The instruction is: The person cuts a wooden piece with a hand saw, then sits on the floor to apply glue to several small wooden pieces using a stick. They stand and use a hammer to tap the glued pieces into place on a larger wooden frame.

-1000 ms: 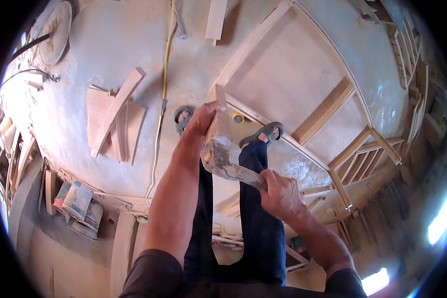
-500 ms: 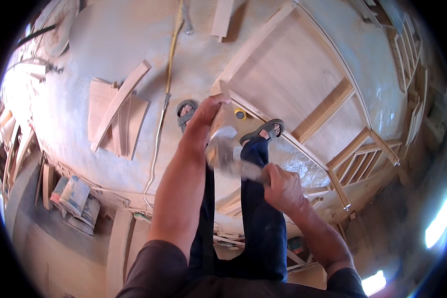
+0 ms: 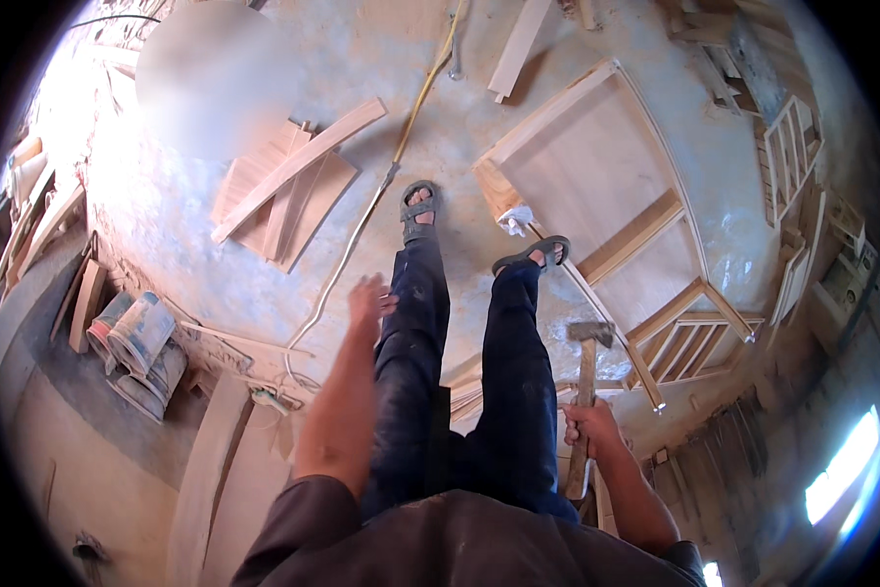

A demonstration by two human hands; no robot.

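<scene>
My right hand [image 3: 593, 428] is wrapped round the wooden handle of a hammer [image 3: 585, 386], whose metal head points away from me beside my right leg. My left hand [image 3: 369, 299] hangs over my left thigh, a little blurred, with loosely parted fingers and nothing in them. Past my right foot lies a large panelled wooden frame [image 3: 645, 220] on the floor. At its near left corner a wooden block [image 3: 496, 188] rests, with a crumpled white piece [image 3: 515, 220] at its end.
Left of my feet, boards [image 3: 298, 176] lie stacked crosswise. A yellow-and-white cable [image 3: 361, 220] crosses the floor. Buckets [image 3: 141, 333] stand at the left. A slatted wooden piece [image 3: 699, 347] lies beyond the hammer, and a loose plank [image 3: 520, 49] is farther off.
My left hand has let go of the wooden block, which now rests at the frame, and has drawn back toward me. My right hand has lowered the hammer to the right, its head now pointing away.
</scene>
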